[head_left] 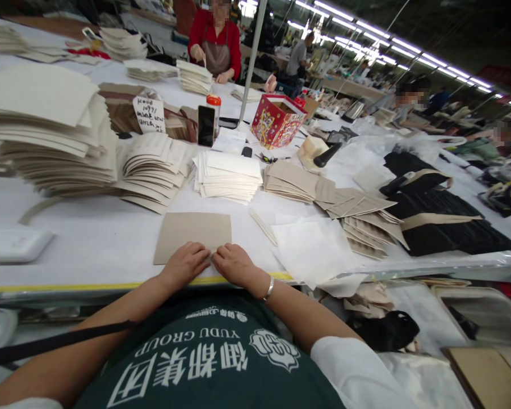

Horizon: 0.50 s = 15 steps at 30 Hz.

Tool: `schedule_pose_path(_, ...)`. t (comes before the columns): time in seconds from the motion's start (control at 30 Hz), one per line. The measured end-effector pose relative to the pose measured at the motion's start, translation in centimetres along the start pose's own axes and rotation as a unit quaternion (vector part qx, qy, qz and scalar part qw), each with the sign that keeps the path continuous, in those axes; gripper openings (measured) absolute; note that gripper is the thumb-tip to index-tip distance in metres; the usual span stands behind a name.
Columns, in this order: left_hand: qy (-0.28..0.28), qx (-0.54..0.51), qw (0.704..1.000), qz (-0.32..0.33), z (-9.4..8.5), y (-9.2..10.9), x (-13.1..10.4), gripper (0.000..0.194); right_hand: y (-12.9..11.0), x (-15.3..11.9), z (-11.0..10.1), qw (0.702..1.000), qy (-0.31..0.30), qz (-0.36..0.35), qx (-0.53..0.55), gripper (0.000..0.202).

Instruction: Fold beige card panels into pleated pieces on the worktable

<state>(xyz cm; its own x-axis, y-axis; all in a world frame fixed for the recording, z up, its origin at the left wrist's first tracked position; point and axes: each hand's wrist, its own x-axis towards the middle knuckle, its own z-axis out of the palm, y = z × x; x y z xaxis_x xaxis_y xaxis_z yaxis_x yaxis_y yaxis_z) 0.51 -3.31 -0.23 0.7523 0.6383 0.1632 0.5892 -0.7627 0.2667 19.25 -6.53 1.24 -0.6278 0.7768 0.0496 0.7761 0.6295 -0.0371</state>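
A flat beige panel (193, 230) lies on the white table near its front edge. Both of my hands rest at the panel's near edge, close together. My left hand (185, 263) has its fingers bent and pressed together on the panel's lower edge. Beside it, my right hand (234, 264), with a silver bracelet at the wrist, pinches the lower right edge. Past the panel sits a stack of white pieces (227, 176), with beige pieces (292, 180) to its right. Thin white sheets (313, 250) lie right of my right hand.
Tall stacks of beige panels (46, 130) stand at the left. Farther back are a phone (206, 126), a red box (276, 120) and a metal pole (252, 62). Black pieces (447, 221) lie at the right. Across the table a person in red (217, 42) handles pieces.
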Motion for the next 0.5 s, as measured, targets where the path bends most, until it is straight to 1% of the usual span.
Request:
schedule_pose_path(0.13, -0.001, -0.012, 1.000, 0.002, -0.2, 0.0, 0.1, 0.023, 0.1, 0.4, -0.4, 1.000, -0.020, -0.023, -0.007, 0.023)
schedule_pose_path(0.3, 0.000, 0.019, 1.000, 0.024, 0.0, -0.3, 0.2, 0.027, 0.0, 0.8, -1.1, 0.997, -0.048, -0.052, -0.021, 0.024)
schedule_pose_path(0.5, -0.022, 0.092, 0.994, 0.062, -0.3, -0.6, 0.1, 0.025, 0.9, 0.4, -1.8, 0.997, -0.074, -0.027, -0.011, 0.022)
